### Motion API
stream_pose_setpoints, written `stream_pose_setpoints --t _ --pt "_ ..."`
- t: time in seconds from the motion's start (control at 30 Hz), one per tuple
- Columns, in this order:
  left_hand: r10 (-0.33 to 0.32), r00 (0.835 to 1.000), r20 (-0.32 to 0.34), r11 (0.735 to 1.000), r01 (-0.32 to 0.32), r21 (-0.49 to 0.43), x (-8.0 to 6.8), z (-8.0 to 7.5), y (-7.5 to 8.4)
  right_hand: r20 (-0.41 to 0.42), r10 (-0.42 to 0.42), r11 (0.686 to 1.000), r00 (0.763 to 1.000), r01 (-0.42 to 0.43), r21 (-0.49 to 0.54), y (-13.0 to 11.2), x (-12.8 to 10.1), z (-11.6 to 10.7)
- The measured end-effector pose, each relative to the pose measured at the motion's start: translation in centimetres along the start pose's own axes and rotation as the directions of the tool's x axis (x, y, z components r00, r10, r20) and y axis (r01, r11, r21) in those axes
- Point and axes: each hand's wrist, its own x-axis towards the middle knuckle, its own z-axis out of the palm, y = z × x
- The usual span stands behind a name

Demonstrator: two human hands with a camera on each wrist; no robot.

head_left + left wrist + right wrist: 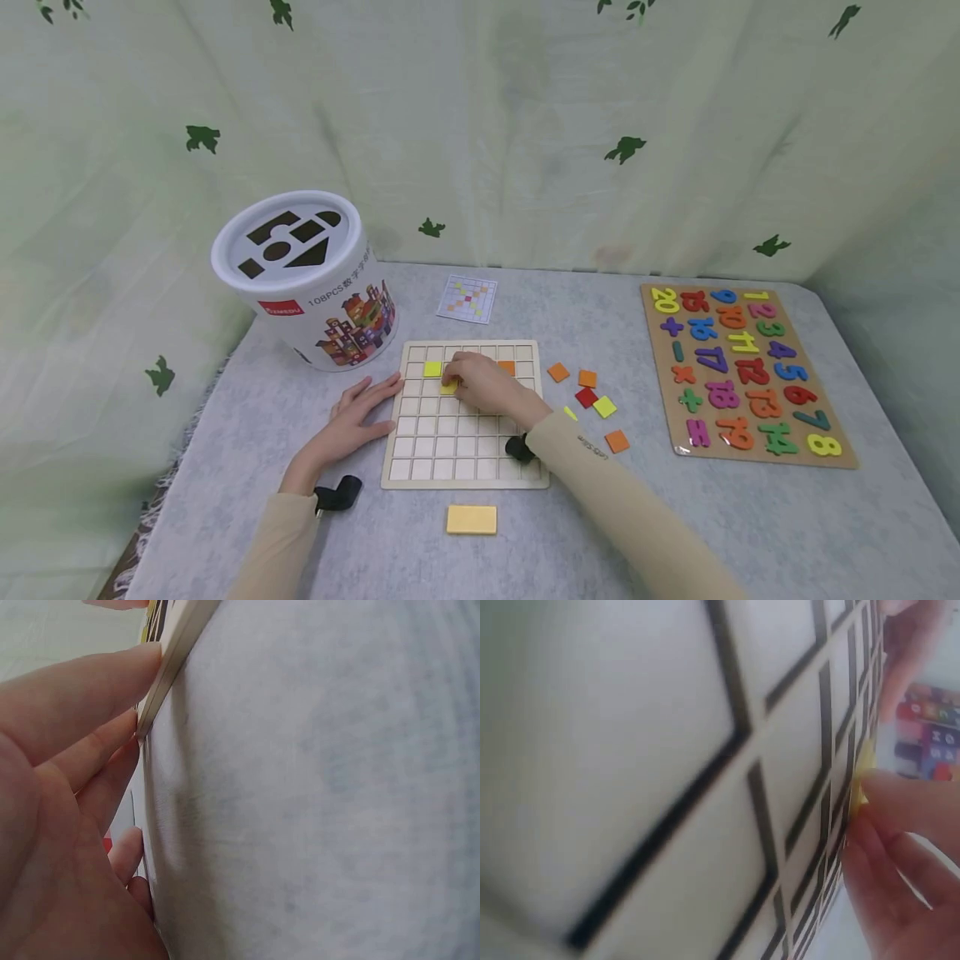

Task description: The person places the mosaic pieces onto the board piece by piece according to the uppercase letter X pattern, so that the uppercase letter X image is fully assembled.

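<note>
A pale wooden grid board (450, 450) lies on the grey table. My right hand (480, 382) reaches over its upper rows and pinches a small yellow square tile (449, 387) against a cell; the same tile (864, 780) shows at my fingertips in the right wrist view. Another yellow tile (432, 368) sits in the board's second row, and an orange tile (507, 367) sits beside my hand. My left hand (358, 410) lies flat on the table with straight fingers touching the board's left edge (161, 675).
Loose orange, red and yellow tiles (587, 397) lie right of the board. A yellow rectangular block (471, 519) lies in front of it. A white toy bucket (307, 279) stands at back left, a pattern card (468, 298) behind the board, a number puzzle (738, 371) at right.
</note>
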Motion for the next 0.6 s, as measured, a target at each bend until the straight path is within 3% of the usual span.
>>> stream_pose_setpoints --t 0.3,0.43,0.6 --pt "0.002 1.000 -0.001 1.000 -0.002 -0.020 0.0 0.0 0.1 -0.081 0.077 0.974 0.994 -0.057 0.221 3.9 -3.9 -3.3" --pt "-0.004 1.000 0.000 1.000 0.004 -0.018 0.1 0.1 0.1 -0.132 0.167 0.964 0.977 -0.134 0.231 6.7 -6.9 -4.9" --pt "-0.009 1.000 -0.002 1.000 0.009 -0.003 0.1 0.1 0.0 -0.122 0.238 0.950 0.964 -0.205 0.235 9.6 -9.6 -5.7"
